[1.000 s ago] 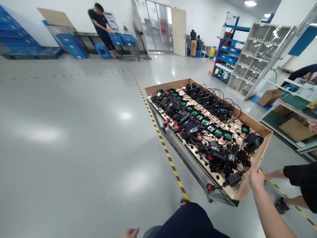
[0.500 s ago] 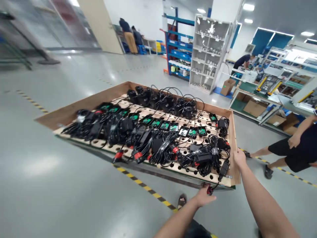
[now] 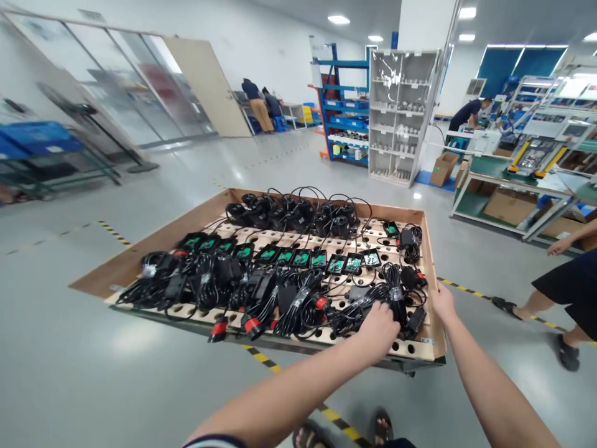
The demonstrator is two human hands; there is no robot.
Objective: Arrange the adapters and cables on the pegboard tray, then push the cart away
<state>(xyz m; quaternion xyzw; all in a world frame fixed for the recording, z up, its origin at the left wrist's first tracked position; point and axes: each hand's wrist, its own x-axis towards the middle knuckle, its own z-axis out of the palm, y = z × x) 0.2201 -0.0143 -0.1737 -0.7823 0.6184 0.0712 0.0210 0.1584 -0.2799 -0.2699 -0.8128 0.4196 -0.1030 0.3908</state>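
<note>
My left hand (image 3: 381, 331) has moved from the near edge of the wooden tray (image 3: 140, 256) onto the cable bundle (image 3: 396, 292) by the near right corner; from here I cannot tell if it grips. My right hand (image 3: 443, 303) clasps the right edge. I judge the step as tucking cable in; the next move calls for lifting clear without snagging. Black cylinders (image 3: 302, 214) line the far edge

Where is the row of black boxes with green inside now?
Near the centre of the head view, the row of black boxes lies in the wooden tray, between the black cylinders behind and the coiled cables in front.
</note>
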